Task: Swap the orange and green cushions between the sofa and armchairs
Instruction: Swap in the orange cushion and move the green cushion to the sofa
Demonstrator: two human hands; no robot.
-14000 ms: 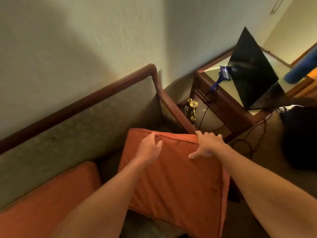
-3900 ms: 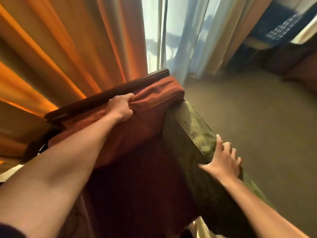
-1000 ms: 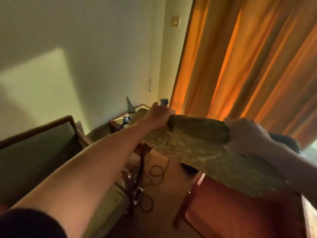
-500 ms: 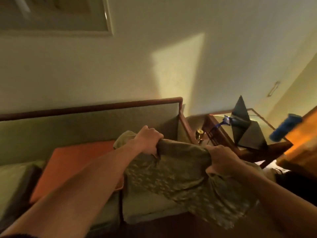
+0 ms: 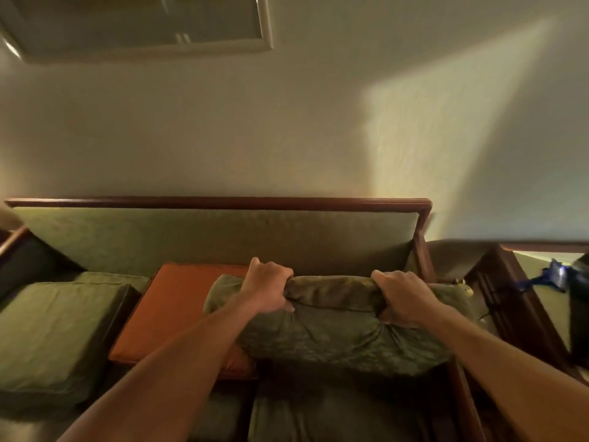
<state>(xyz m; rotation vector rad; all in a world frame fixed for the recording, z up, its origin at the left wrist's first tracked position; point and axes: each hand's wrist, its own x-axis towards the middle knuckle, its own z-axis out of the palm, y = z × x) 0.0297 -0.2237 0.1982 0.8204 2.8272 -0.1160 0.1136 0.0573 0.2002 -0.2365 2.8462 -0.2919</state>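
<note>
I face a wood-framed sofa [image 5: 223,204] with green upholstery. A green patterned cushion [image 5: 344,336] is held over the sofa's right seat, its far edge bunched in both fists. My left hand [image 5: 269,287] grips that edge near the left corner, and my right hand [image 5: 400,296] grips it near the right. An orange cushion [image 5: 172,311] lies on the middle seat, its right side partly covered by the green cushion and my left forearm. Another green cushion [image 5: 54,333] lies on the left seat.
A dark wooden side table [image 5: 516,301] stands right of the sofa, with a blue object [image 5: 554,277] on its top. The wall behind carries a framed picture [image 5: 143,23]. The sofa's right wooden arm [image 5: 424,250] is close to my right hand.
I have turned from the curtain and armchair to face the sofa squarely. The green cushion, carried in both hands, has come down over the sofa's right seat.
</note>
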